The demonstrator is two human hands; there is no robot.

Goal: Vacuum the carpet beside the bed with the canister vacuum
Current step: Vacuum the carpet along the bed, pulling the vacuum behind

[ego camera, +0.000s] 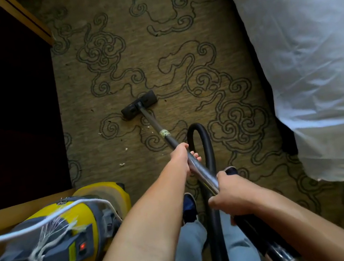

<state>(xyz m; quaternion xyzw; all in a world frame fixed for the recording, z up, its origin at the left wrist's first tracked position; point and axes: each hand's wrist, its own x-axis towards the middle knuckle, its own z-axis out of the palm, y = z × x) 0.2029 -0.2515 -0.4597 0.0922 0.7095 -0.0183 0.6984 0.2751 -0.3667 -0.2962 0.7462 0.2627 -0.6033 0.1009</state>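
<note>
A yellow and grey canister vacuum (73, 225) stands at the lower left. Its metal wand (159, 130) slants up to a black floor nozzle (139, 104) flat on the patterned olive carpet (154, 50). My left hand (183, 157) is closed around the wand's middle. Lower down, my right hand (232, 195) grips the wand near the black hose (206, 147), which loops up behind both hands. The bed (311, 53), draped in white linen, fills the right side.
Dark wooden furniture (5, 99) with a light wood edge lines the left. Small white crumbs (122, 164) lie on the carpet near the nozzle. A white cord (35, 224) crosses the canister. My jeans and a dark shoe (189, 206) are below the hands.
</note>
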